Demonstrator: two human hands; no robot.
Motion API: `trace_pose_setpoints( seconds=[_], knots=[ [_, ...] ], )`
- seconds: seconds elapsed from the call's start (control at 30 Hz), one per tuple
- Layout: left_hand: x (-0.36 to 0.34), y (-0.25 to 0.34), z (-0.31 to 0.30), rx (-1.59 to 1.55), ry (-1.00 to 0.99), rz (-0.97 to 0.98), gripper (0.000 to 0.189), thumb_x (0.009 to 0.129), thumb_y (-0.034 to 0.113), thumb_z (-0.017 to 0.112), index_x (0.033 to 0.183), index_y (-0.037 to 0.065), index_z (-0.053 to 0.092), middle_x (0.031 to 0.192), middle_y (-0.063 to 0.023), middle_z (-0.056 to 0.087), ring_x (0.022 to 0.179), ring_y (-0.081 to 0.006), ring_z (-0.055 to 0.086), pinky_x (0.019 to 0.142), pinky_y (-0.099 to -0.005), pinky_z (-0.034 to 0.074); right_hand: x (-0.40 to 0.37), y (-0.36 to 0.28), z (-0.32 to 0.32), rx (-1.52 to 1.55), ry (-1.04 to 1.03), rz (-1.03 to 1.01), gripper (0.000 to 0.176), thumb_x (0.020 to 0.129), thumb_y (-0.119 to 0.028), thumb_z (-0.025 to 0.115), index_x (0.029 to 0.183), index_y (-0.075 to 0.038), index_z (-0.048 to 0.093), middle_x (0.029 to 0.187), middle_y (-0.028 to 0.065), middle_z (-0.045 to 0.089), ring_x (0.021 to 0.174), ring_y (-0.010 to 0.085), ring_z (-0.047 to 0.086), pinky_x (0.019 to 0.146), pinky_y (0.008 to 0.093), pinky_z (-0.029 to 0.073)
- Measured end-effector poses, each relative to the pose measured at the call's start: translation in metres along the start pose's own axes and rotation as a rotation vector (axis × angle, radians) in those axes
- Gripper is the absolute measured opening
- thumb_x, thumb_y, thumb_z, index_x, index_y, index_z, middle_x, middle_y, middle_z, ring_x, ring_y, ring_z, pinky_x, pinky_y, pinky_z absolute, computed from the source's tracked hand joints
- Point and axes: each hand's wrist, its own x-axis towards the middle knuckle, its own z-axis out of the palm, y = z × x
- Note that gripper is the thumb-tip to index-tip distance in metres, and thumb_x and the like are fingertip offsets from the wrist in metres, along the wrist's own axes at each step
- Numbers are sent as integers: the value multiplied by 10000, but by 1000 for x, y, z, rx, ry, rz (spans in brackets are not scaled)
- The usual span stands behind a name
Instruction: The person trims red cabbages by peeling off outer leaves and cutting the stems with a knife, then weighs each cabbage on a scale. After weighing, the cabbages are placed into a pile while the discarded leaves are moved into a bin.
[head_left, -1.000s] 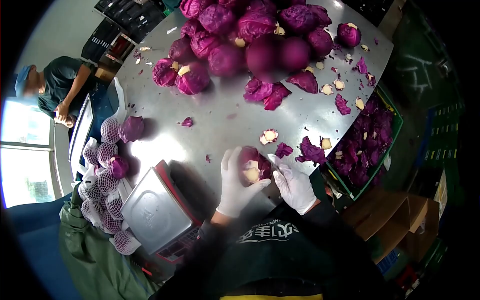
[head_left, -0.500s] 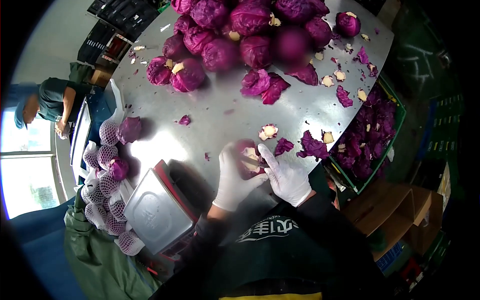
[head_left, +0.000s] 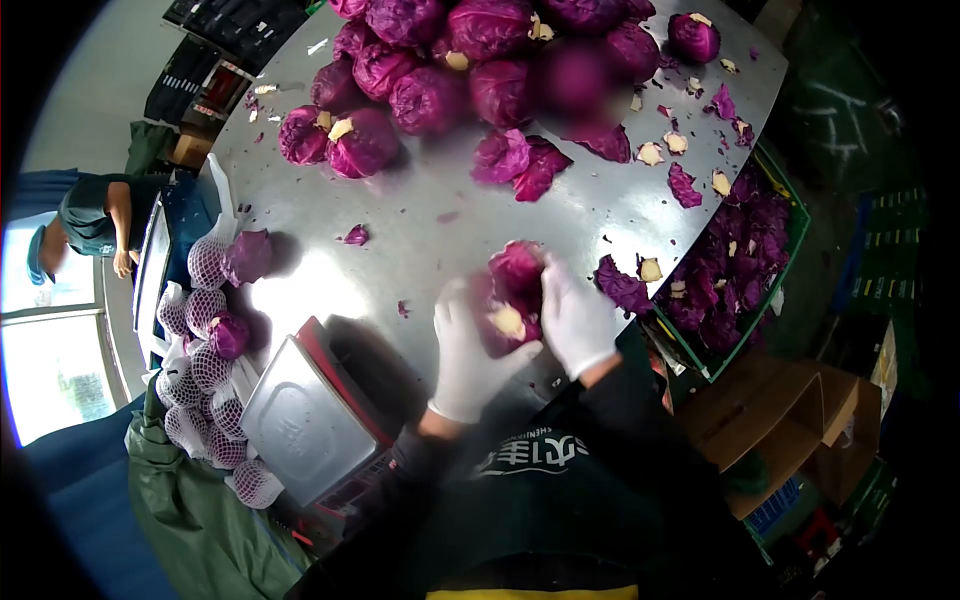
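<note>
My left hand [head_left: 466, 352], in a white glove, is closed around the side of a red cabbage [head_left: 487, 312]. The cabbage's pale cut stem [head_left: 508, 321] faces up, slightly blurred. On its far right side, a purple outer leaf [head_left: 517, 268] stands away from the head. My right hand [head_left: 580, 318], also gloved, has its fingers against this leaf and appears to grip it; some fingertips are hidden. Just right of that hand lie a loose purple leaf [head_left: 622, 287] and a pale stem slice [head_left: 650, 270] on the metal table [head_left: 400, 215].
A heap of red cabbages [head_left: 425, 100] covers the table's far side. Netted cabbages [head_left: 208, 368] and a scale [head_left: 312, 420] stand left. A green crate [head_left: 716, 378] of leaves and a cardboard box [head_left: 765, 420] are right. Another person [head_left: 98, 215] works at far left.
My right hand has moved from the stem to the cabbage's right side, and a leaf now stands out from the head. The stem slice and small leaf beyond my hands are no longer visible.
</note>
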Motion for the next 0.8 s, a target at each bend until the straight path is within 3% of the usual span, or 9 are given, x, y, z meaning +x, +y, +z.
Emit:
trace_pose_setpoints(
  seconds=[0.17, 0.2, 0.33, 0.47, 0.57, 0.63, 0.67, 0.77, 0.8],
  knots=[
    [-23, -20, -7, -81, -7, 17, 1180, 594, 253, 961, 1468, -40, 225, 1419, -233, 344, 1346, -354, 379, 1118, -443, 352, 24, 20, 6, 8, -225, 149, 412, 1041, -385, 401, 1265, -137, 642, 876, 206, 703, 744, 395, 682, 699, 484, 541],
    [-23, -26, -11, -115, -63, 22, 1189, 591, 243, 962, 1481, -27, 219, 1432, -222, 333, 1367, -343, 357, 1130, -437, 345, 31, 25, 5, 127, -328, 309, 449, 1044, -403, 389, 1296, -119, 629, 960, 251, 689, 854, 418, 675, 766, 477, 536],
    [-18, -43, -40, -155, -228, -36, 1236, 582, 200, 963, 1534, 37, 192, 1479, -184, 278, 1435, -316, 271, 1164, -419, 323, 47, 38, 9, 677, -405, 720, 469, 1052, -374, 474, 1457, -137, 494, 734, 72, 619, 582, 144, 577, 636, 305, 520],
    [-12, -23, -45, -303, -216, -182, 1120, 657, 174, 912, 1552, 105, 242, 1491, -162, 253, 1431, -310, 260, 1179, -407, 304, 27, 29, 1, 546, -267, 273, 522, 1060, -319, 454, 1561, -258, 321, 828, 124, 676, 644, 197, 658, 664, 331, 543],
    [-9, -7, -9, -164, -39, -226, 975, 722, 143, 856, 1517, 63, 298, 1449, -150, 326, 1372, -271, 341, 1138, -397, 349, 2, 9, 3, 455, -148, -240, 478, 1035, -265, 505, 1505, -244, 425, 1060, 142, 711, 820, 340, 690, 749, 388, 564],
    [-1, -5, 4, -393, 45, -184, 1039, 695, 217, 898, 1507, 31, 276, 1352, -183, 407, 1265, -304, 448, 1051, -424, 426, -5, 5, -18, 319, -242, -117, 457, 1021, -245, 529, 1473, -226, 469, 1060, 142, 707, 846, 364, 681, 755, 410, 566],
    [0, -2, 5, -458, 30, -205, 1031, 690, 198, 896, 1497, 18, 281, 1344, -182, 425, 1253, -295, 468, 1044, -419, 432, -4, 6, -20, 399, -125, -188, 484, 1017, -244, 528, 1494, -245, 441, 972, 152, 698, 790, 355, 683, 702, 424, 566],
    [9, 3, -2, -516, -13, -223, 1008, 680, 155, 888, 1475, -10, 289, 1326, -172, 471, 1225, -272, 514, 1019, -401, 452, -6, 2, -46, 243, -246, -184, 530, 1022, -249, 519, 1531, -271, 374, 911, 135, 694, 717, 335, 685, 640, 409, 561],
    [12, 0, -3, -456, -19, -198, 1002, 682, 152, 883, 1473, -11, 289, 1324, -165, 480, 1221, -265, 518, 1010, -392, 459, -5, -8, -56, 222, -341, -170, 510, 1023, -221, 538, 1514, -168, 409, 1078, 170, 707, 913, 339, 711, 747, 361, 574]
  ],
)
